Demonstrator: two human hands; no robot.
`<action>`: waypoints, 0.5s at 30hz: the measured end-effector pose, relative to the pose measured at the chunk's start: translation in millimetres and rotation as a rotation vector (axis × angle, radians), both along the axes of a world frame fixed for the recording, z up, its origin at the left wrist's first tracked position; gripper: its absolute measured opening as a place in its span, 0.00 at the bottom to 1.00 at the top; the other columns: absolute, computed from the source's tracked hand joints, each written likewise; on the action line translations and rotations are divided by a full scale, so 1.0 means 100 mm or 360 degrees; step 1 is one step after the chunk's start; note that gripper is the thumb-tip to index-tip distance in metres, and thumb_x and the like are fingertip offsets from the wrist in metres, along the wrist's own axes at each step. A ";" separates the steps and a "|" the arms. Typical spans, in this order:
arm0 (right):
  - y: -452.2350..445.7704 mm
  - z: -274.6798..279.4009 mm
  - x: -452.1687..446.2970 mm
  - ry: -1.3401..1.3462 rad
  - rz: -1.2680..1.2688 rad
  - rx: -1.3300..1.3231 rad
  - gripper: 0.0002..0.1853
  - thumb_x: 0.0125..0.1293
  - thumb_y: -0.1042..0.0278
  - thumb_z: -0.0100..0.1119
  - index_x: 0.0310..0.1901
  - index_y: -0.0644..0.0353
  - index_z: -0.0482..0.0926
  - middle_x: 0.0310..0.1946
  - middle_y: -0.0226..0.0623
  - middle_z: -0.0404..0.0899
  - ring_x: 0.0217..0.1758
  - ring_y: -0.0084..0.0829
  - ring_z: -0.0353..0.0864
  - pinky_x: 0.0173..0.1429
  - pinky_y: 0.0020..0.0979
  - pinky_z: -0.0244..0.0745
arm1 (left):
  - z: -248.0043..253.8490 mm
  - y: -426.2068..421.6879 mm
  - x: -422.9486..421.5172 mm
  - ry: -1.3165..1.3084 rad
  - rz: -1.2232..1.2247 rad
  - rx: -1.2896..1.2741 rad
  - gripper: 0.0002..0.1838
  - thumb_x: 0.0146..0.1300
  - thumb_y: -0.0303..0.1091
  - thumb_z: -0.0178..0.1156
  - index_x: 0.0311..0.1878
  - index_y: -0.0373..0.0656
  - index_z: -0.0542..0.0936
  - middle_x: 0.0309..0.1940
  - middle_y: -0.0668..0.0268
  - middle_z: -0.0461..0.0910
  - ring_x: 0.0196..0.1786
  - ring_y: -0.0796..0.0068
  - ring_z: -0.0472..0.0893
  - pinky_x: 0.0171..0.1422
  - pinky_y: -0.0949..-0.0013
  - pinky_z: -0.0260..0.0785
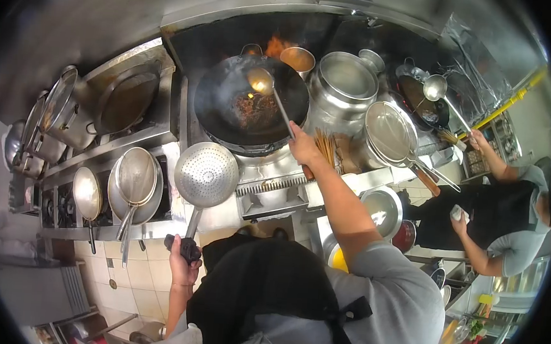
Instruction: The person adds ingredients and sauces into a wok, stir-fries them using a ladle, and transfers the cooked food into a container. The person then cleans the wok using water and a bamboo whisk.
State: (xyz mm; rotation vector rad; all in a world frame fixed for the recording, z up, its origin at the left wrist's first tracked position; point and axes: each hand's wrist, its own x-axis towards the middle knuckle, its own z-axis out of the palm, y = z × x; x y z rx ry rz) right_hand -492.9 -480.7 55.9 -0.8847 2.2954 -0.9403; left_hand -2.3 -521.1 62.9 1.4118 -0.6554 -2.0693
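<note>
We are gripping a long ladle (281, 113) in our right hand (304, 147), the fingers wrapping round its handle just above the wooden end. Its metal bowl is hanging over the wide wok (216, 101); we cannot tell whether it is touching the food. The ladle is probably feeling light but bowl-heavy, and stiff all along its shaft; the wood is likely offering the cooler, surer hold.

Our left hand (184, 268) is clasping a dark cloth (188, 249) bunched round the handle of a skimmer (207, 175). Its broad, round, perforated metal bowl is standing out well beyond that hand, beside the wok's near left edge, so it is likely tipping forward unless we are holding firmly. The cloth is looking soft and is probably sparing our palm from heat and slipping.

The wok is looking like thick, dark, smooth metal, likely heavy and too hot for bare skin. Reddish-brown, crumbly food (254, 112) is lying in its hollow, and orange flame (278, 46) is rising behind the rim. To the right, a shiny, round-bellied pot (337, 109) is standing near thin, straight wooden sticks (324, 148), while a fine-mesh strainer (390, 132) is resting beyond them.
</note>
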 end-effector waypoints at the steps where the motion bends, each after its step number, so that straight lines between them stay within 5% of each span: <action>1: 0.01 -0.01 0.07 -0.0072 0.0053 -0.0013 0.36 0.77 0.71 0.54 0.84 0.51 0.57 0.42 0.57 0.87 0.23 0.41 0.85 0.28 0.42 0.84 | 0.02 -0.02 0.03 0.0031 -0.0030 -0.0005 0.27 0.77 0.66 0.54 0.40 0.49 0.79 0.26 0.62 0.82 0.13 0.78 0.65 0.17 0.77 0.54; 4: 0.04 0.25 0.46 -0.0299 0.0069 0.0037 0.36 0.77 0.70 0.54 0.84 0.52 0.57 0.44 0.53 0.88 0.22 0.34 0.82 0.26 0.39 0.82 | -0.03 -0.13 0.14 0.0104 -0.0122 0.0003 0.27 0.78 0.65 0.54 0.40 0.49 0.79 0.26 0.62 0.82 0.14 0.78 0.65 0.18 0.77 0.54; 5: 0.04 0.21 0.56 -0.0477 0.0048 -0.0031 0.36 0.77 0.70 0.55 0.84 0.52 0.57 0.33 0.42 0.83 0.19 0.29 0.75 0.21 0.35 0.76 | -0.04 -0.22 0.18 0.0135 -0.0176 0.0006 0.27 0.78 0.65 0.53 0.40 0.49 0.79 0.27 0.61 0.82 0.14 0.78 0.65 0.18 0.77 0.54; 9: 0.14 0.24 0.88 -0.1238 -0.0017 -0.0266 0.36 0.77 0.72 0.55 0.84 0.50 0.58 0.27 0.29 0.72 0.17 0.21 0.67 0.18 0.30 0.66 | -0.09 -0.56 0.23 0.0267 -0.0365 -0.0017 0.25 0.80 0.61 0.53 0.40 0.47 0.78 0.25 0.61 0.81 0.13 0.78 0.67 0.16 0.76 0.54; 15: 0.53 0.50 1.72 -0.2358 -0.0177 -0.0918 0.30 0.79 0.72 0.55 0.80 0.52 0.64 0.31 0.27 0.73 0.19 0.14 0.64 0.17 0.19 0.57 | -0.28 -1.01 0.17 0.0132 -0.1042 0.0119 0.25 0.81 0.58 0.53 0.40 0.43 0.77 0.25 0.57 0.82 0.13 0.76 0.66 0.16 0.73 0.54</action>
